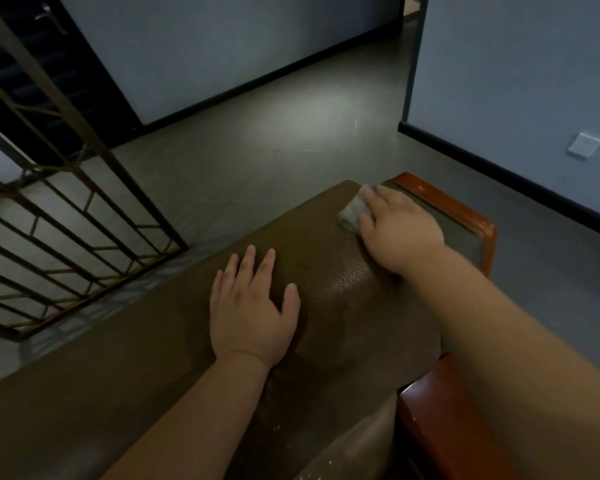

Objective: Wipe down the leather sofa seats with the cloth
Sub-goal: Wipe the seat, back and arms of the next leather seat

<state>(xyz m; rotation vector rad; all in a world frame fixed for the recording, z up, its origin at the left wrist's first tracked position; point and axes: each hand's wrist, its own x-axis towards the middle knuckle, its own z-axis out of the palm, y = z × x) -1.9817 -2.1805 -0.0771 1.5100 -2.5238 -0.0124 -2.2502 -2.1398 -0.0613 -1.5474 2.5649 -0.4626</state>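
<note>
1. Both hands down on the sofa. Right hand [397,223] reaches forward, palm pressing a crumpled grey cloth [352,211] onto the far right end of the brown leather cushion [160,341]; fingers lie over the cloth, thumb side toward the cushion middle; whether they curl into the fabric or just press it flat, cannot tell
2. Left hand [253,306] released, fingers straight and spread, flat on the leather nearer the body, grasping nothing; reads as a brace
3. Cloth sits at the cushion's far corner, just beside the glossy orange-brown wooden armrest frame [465,213]; only its left part shows past the right hand
4. Key relation: cushion's long axis runs from that far right corner down toward the lower left of the view. Nearly all unwiped length lies left of and nearer than the cloth, so my guess is the next stroke pulls back along that axis toward the body
5. Left hand rests directly in that line, between cloth and the long stretch of leather; likely needs lifting or shifting before a full pass
6. Right hand is the only one on the cloth, and the farther out of the two
7. Second polished wooden frame piece [440,420] at lower right; dark metal stair railing [66,216] stands well apart on the left, grey floor [257,140] beyond
</note>
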